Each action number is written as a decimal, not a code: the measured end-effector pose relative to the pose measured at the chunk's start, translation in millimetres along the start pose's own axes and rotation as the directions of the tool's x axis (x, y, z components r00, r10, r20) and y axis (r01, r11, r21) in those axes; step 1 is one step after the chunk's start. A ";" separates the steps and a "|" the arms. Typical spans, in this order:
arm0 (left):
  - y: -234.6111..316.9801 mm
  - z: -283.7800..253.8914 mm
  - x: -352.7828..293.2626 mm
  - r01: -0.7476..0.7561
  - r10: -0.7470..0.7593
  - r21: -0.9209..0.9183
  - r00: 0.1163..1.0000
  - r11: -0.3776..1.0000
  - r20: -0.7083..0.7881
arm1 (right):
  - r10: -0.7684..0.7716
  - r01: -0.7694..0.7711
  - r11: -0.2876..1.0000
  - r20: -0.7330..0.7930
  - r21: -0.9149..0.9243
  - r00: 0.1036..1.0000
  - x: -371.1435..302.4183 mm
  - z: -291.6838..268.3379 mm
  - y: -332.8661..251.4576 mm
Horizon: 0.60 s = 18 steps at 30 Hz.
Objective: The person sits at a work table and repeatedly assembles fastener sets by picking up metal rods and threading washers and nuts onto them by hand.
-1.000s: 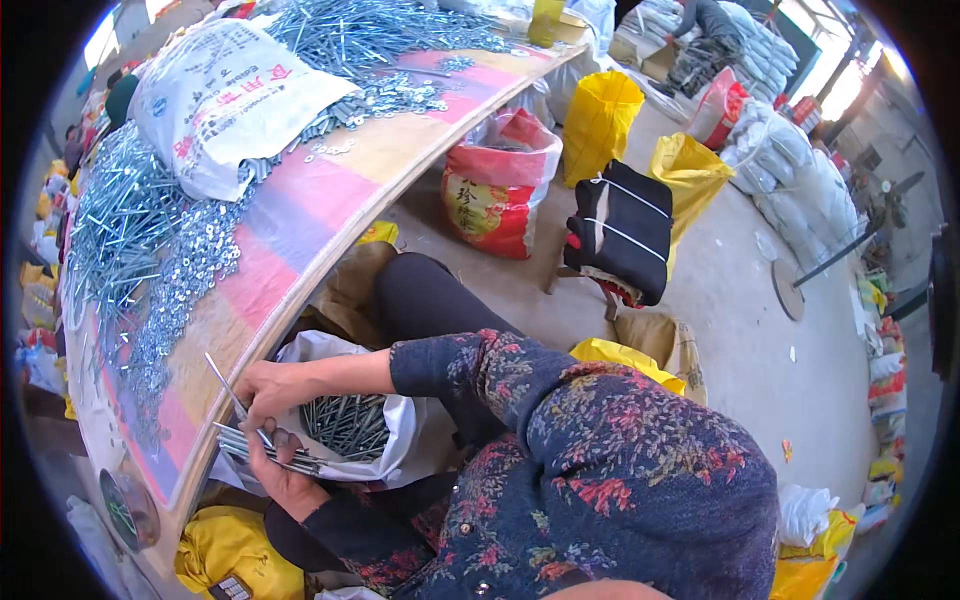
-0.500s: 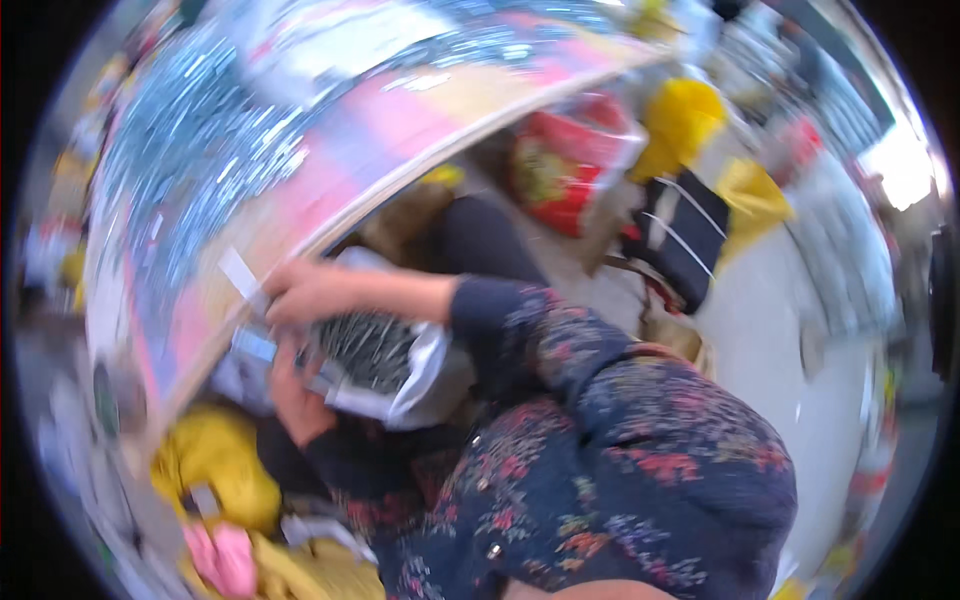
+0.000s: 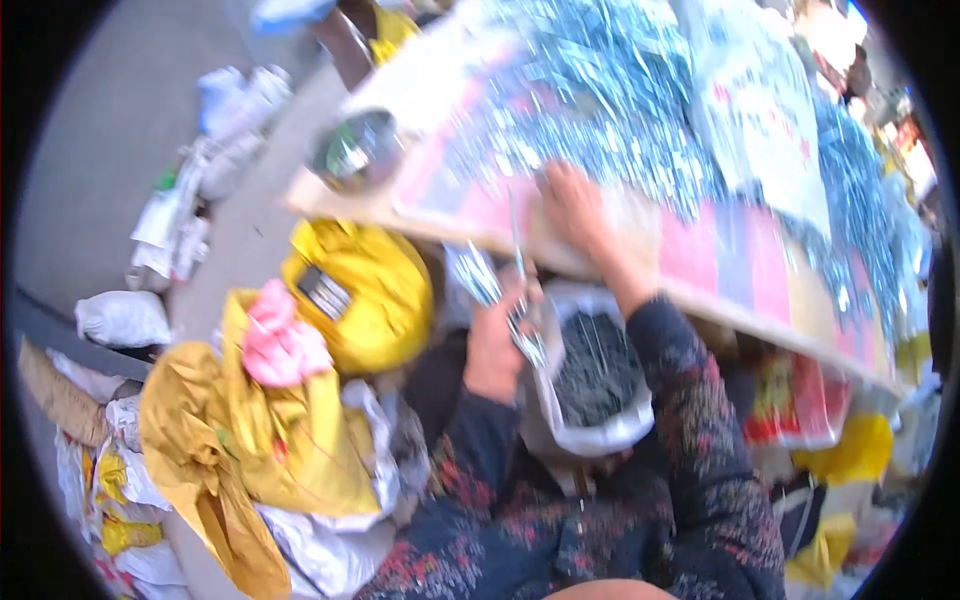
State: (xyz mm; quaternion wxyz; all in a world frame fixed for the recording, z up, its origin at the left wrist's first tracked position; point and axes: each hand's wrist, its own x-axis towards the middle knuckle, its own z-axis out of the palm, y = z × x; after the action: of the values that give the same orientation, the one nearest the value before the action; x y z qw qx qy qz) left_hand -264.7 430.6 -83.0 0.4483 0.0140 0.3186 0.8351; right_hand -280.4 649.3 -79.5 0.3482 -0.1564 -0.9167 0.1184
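My left hand (image 3: pixel 495 345) is closed round a bundle of thin shiny metallic strips (image 3: pixel 477 275), just below the table's near edge. One long strip stands up out of it, and silvery ends show beneath the fingers. On the tabletop my right hand (image 3: pixel 575 205) reaches to the near side of a loose pile of bluish, glittering strips (image 3: pixel 610 90). Its fingers are curled down and blurred; what they hold, if anything, cannot be made out. Between my forearms stands an open white bag (image 3: pixel 600 437) with many dark grey, thin pieces (image 3: pixel 590 385) inside.
The table (image 3: pixel 695 255) has a pink, tan and grey striped top. A round bowl (image 3: pixel 357 150) stands at its left corner, and a white plastic bag (image 3: pixel 755 120) lies on the pile. Yellow sacks (image 3: pixel 365 295), a pink cloth (image 3: pixel 283 335) and a red bag (image 3: pixel 790 400) sit around me.
The view has turned, bringing the table's left corner into sight. My hands, close together at the table edge before, are now apart: the right has moved onto the tabletop by the pile.
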 end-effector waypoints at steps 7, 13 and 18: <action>6.1 3.7 -7.0 0.025 -0.022 -0.084 0.999 0.996 0.035 | -0.082 0.096 0.977 0.079 -0.190 0.993 12.7 -2.4 -14.2; -3.5 9.6 0.7 0.070 -0.066 -0.034 0.993 0.997 0.102 | 0.027 -0.033 0.985 -0.033 -0.170 0.999 17.2 -4.3 5.3; 1.7 8.4 -3.3 0.081 -0.075 -0.053 0.991 0.995 0.112 | 0.118 -0.107 0.974 0.044 -0.199 0.992 21.3 2.3 4.2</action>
State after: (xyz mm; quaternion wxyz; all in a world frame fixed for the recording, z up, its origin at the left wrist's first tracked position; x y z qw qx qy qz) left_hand -261.4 431.8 -74.6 0.4977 0.0343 0.2695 0.8237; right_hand -296.1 660.8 -69.7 0.2979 -0.2384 -0.9229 0.0514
